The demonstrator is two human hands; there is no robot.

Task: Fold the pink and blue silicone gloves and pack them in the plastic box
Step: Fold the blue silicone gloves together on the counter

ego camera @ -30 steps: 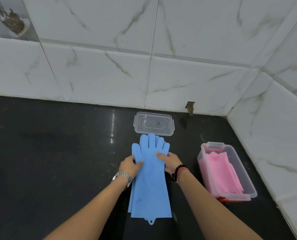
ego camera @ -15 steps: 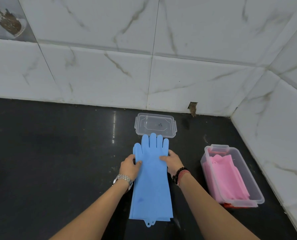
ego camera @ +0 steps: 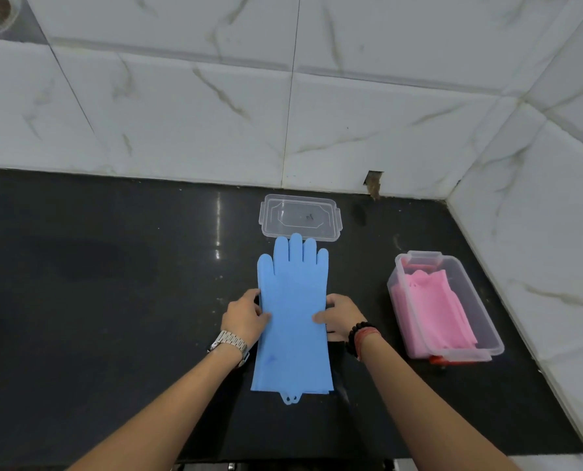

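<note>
The blue silicone gloves [ego camera: 291,317] lie flat and stacked on the black counter, fingers pointing to the wall, cuffs toward me. My left hand [ego camera: 245,317] grips their left edge at mid-length, thumb on top. On the opposite edge, my right hand [ego camera: 339,316] holds the same way. The clear plastic box [ego camera: 487,329] stands to the right with the folded pink gloves [ego camera: 434,311] inside. Its clear lid [ego camera: 300,217] lies flat just beyond the blue fingertips.
White marble-tiled walls close the counter [ego camera: 96,283] at the back and on the right, forming a corner near the box. Something red [ego camera: 441,360] shows under the box's near end. The counter's front edge runs just below my forearms.
Both hands slid from the upper palm area down and outward to the gloves' side edges. The glove stack looks more squared up. The camera shifted slightly.
</note>
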